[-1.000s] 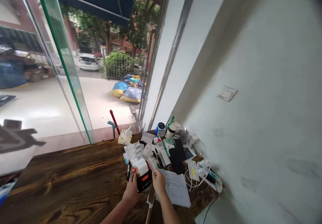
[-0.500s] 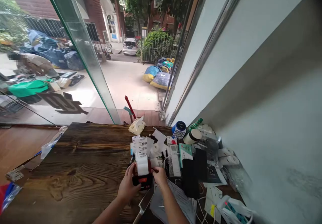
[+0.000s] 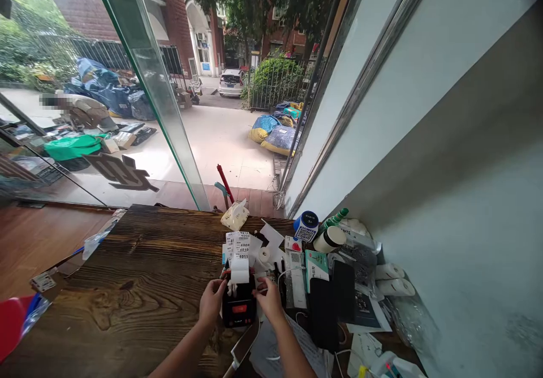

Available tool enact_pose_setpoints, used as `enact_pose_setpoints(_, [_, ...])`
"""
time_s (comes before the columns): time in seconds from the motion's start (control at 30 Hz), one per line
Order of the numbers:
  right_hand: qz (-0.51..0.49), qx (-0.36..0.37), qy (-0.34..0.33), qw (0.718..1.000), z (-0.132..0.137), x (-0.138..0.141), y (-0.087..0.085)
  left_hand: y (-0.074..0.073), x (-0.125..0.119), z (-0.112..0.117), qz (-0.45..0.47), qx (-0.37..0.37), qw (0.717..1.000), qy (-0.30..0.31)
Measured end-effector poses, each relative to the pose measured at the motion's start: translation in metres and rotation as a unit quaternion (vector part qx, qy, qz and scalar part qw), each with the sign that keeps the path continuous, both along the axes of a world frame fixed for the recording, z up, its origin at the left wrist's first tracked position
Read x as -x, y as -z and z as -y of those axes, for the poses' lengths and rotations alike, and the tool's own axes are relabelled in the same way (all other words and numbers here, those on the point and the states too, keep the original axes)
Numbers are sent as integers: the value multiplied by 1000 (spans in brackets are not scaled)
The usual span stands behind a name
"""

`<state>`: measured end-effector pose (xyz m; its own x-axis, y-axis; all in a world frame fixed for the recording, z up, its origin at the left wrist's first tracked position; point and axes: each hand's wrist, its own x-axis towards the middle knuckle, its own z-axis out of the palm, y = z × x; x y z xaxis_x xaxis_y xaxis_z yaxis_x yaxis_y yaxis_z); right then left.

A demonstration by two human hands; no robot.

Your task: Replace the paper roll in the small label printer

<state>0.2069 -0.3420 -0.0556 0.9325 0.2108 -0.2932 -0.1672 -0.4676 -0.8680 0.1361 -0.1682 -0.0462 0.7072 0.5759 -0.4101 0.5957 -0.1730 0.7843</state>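
View down onto a dark, grained wooden surface [image 3: 127,287] beside a white wall. Near its front edge, a small black label printer [image 3: 238,309] with an orange panel, flat on the wood. Left hand [image 3: 211,303] curled against the printer's left side, thumb and fingers clamped on the casing. Right hand [image 3: 270,304] at the upper right corner, fingertips touching the casing; impossible to tell whether gripping or only resting.

Rising from the printer's top, a white label strip [image 3: 240,249] printed with black numbers: 4010 and 4011 legible, the row above too small to read. Beyond and to the right of the strip, a blue-lidded tub [image 3: 306,226] bearing a QR code label, a white paper cup [image 3: 330,239] and a green-capped bottle [image 3: 337,218].

To the right of the printer, a teal-and-white box [image 3: 316,263] with unreadable print, and 2 black slabs [image 3: 324,310], perhaps phones. Beneath the right forearm, printed paper sheets [image 3: 311,347], text too blurred to read.

Behind everything, a glass door [image 3: 144,84] and, outside, a parked white car [image 3: 231,82].
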Motion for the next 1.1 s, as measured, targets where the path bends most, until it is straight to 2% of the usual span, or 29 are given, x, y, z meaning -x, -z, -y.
enact_pose_setpoints(0.1, [20,3,-37,999,-8,4,-12,0,-4,-2,9,15,1000,-25])
enact_pose_setpoints(0.3, [39,-17,-15,999,-32,3,-29,-8,-10,-3,36,5,998,-54])
enact_pose_setpoints(0.53, [-67,-66,33,995,-41,-3,-36,-16,-11,3,55,-11,997,-46])
enact_pose_setpoints(0.67, [-174,-80,78,978,-41,-7,-36,-27,-7,7,79,-46,996,-21])
enact_pose_setpoints(0.8, [-304,-126,139,934,-44,-7,-36,-43,-9,9,119,-103,987,41])
enact_pose_setpoints(0.87, [-338,-155,165,914,-47,-5,-39,-46,-12,10,130,-116,982,78])
enact_pose_setpoints(0.97, [-328,-202,187,904,-49,-4,-45,-46,-19,8,125,-117,978,116])
enact_pose_setpoints(1.1, [-261,-257,187,911,-48,-10,-53,-43,-26,3,109,-106,979,134])
